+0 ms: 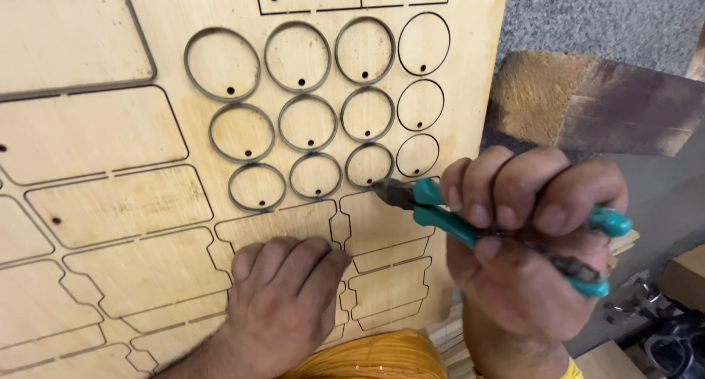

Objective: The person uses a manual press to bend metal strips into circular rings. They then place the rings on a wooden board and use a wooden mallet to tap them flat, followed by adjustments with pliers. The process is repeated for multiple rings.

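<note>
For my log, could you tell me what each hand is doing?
Left hand: flat on the laser-cut plywood sheet, holding nothing.
Right hand: gripping teal-handled pliers.

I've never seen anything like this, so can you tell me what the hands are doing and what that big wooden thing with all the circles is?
This one picture comes from a camera worn on a person's head, looking down at their own two hands. The big flat thing is a thin plywood sheet with shapes cut into it: rows of round discs, each with a small hole, and long pieces with rounded corners. The left hand rests flat on the sheet. The right hand grips pliers with teal handles, and their dark tip touches the sheet beside the lowest circles. A rough wooden block lies to the right.
</note>
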